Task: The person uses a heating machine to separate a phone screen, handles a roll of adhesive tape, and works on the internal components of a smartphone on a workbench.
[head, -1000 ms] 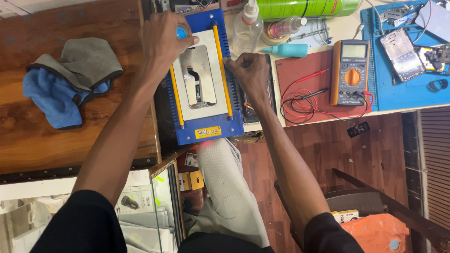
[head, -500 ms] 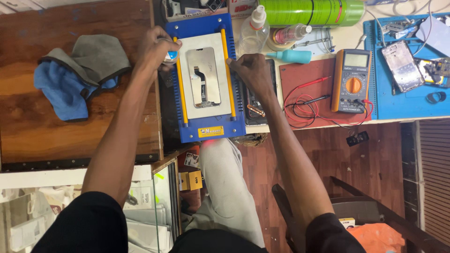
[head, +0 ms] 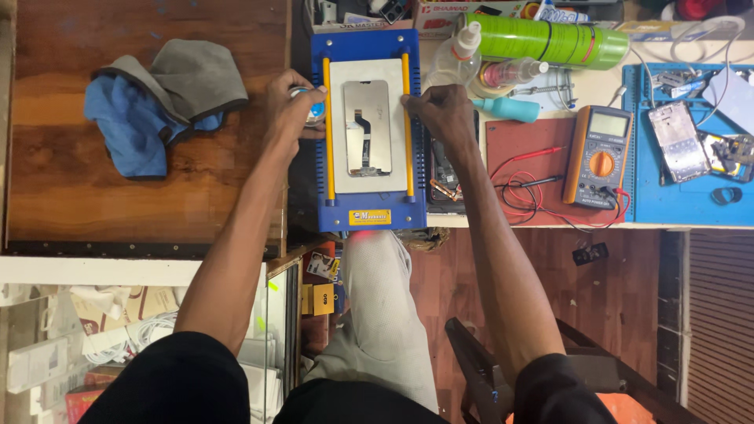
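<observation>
Phone panel (head: 367,126) between both hands — untouched

Blue and grey cloths (head: 157,102) on wood — orange multimeter (head: 598,157), green tape roll (head: 542,39), spray bottle (head: 455,59)

The left hand (head: 289,106) came down from the far end of the blue separator machine (head: 367,212), where it had rested a second earlier with a blue-tipped thing showing above its fingers, and settled against the machine's left edge beside the left yellow rail (head: 328,133), its grip closed round a small round blue-and-white thing (head: 314,110). The right hand (head: 448,114) shifted little, but its knuckles ended up against the right yellow rail (head: 408,126), level with the upper half of the phone panel (head: 367,126) lying on the white plate. The head camera also moved, so the machine sat lower and more centred in view.
</observation>
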